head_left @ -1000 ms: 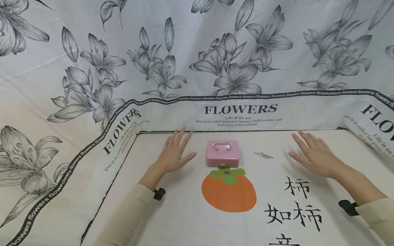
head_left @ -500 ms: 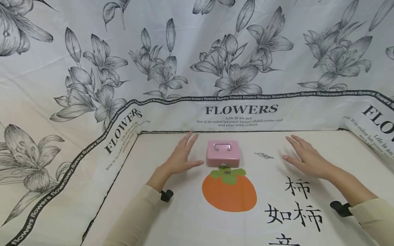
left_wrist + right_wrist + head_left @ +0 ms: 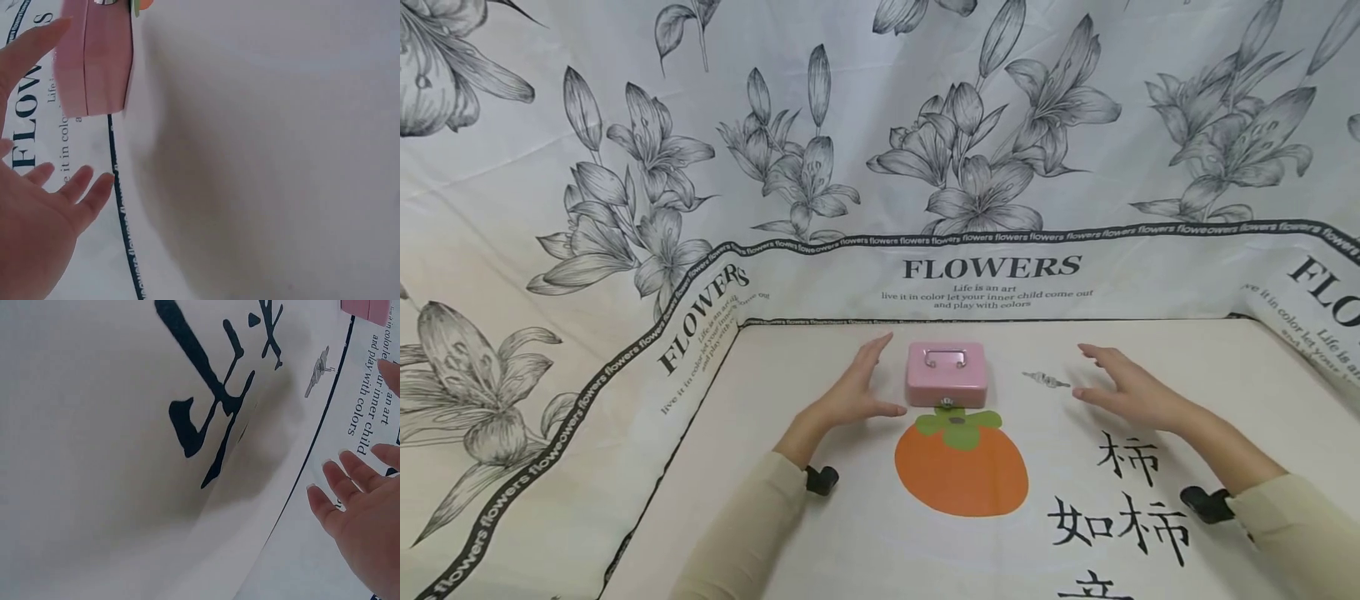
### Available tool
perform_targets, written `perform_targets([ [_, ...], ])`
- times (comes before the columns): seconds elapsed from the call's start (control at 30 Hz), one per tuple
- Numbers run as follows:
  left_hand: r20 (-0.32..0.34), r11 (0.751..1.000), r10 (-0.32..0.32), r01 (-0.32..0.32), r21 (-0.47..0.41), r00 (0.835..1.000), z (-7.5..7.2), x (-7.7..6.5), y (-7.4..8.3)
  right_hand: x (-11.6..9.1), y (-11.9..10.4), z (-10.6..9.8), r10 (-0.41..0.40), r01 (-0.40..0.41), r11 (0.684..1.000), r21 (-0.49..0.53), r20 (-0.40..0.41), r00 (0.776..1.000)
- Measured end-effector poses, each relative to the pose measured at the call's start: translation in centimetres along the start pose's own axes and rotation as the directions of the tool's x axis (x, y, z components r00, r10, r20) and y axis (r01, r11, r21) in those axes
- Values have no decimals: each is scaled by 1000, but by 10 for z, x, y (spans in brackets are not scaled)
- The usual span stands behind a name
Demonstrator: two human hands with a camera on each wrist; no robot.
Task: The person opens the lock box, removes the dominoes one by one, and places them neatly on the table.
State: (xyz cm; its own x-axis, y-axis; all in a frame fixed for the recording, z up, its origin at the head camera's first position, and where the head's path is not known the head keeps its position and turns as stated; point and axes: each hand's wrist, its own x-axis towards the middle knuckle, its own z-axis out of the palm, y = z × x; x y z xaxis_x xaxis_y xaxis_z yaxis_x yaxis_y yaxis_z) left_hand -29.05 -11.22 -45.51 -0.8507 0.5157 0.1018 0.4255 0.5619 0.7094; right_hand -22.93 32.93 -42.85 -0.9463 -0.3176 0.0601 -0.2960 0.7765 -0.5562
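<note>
A pink metal cash box (image 3: 946, 375) with a silver handle on its lid and a round lock on its front sits closed near the back of the table. My left hand (image 3: 853, 392) hovers just left of the box, thumb and fingers spread apart and holding nothing. In the left wrist view, the thumb overlaps the side of the cash box (image 3: 100, 59). My right hand (image 3: 1138, 390) is further off on the right, also empty, with its fingers extended toward the box. The right wrist view shows only a corner of the box (image 3: 367, 309) beyond the fingers.
The white tabletop (image 3: 820, 533) bears a printed orange persimmon (image 3: 961, 471), black characters (image 3: 1118, 529) and a small grey printed motif (image 3: 1046, 380). Cloth with flower drawings (image 3: 985, 192) rises along the back and left. A black wrist camera (image 3: 822, 480) sits below the left hand.
Both hands have moved inward toward the pink cash box, the left one rightward and the right one leftward. The box has stayed in place.
</note>
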Motion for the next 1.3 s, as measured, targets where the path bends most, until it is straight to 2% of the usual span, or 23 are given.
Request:
perform_targets([
  [0.17, 36, 997, -23, 26, -74, 999, 5, 1, 0, 7, 4, 7, 15, -15, 1000, 19, 0, 1000],
  [0.47, 48, 989, -58, 64, -134, 997, 16, 10, -3, 22, 2, 15, 35, -37, 998, 50, 27, 999],
  [0.83, 57, 980, -147, 153, -125, 988, 25, 23, 1, 39, -1, 26, 18, -19, 999, 37, 29, 999],
  [1.3, 66, 985, -105, 113, -127, 992, 34, 37, -4, 55, 4, 32, 74, -75, 997, 37, 22, 997],
])
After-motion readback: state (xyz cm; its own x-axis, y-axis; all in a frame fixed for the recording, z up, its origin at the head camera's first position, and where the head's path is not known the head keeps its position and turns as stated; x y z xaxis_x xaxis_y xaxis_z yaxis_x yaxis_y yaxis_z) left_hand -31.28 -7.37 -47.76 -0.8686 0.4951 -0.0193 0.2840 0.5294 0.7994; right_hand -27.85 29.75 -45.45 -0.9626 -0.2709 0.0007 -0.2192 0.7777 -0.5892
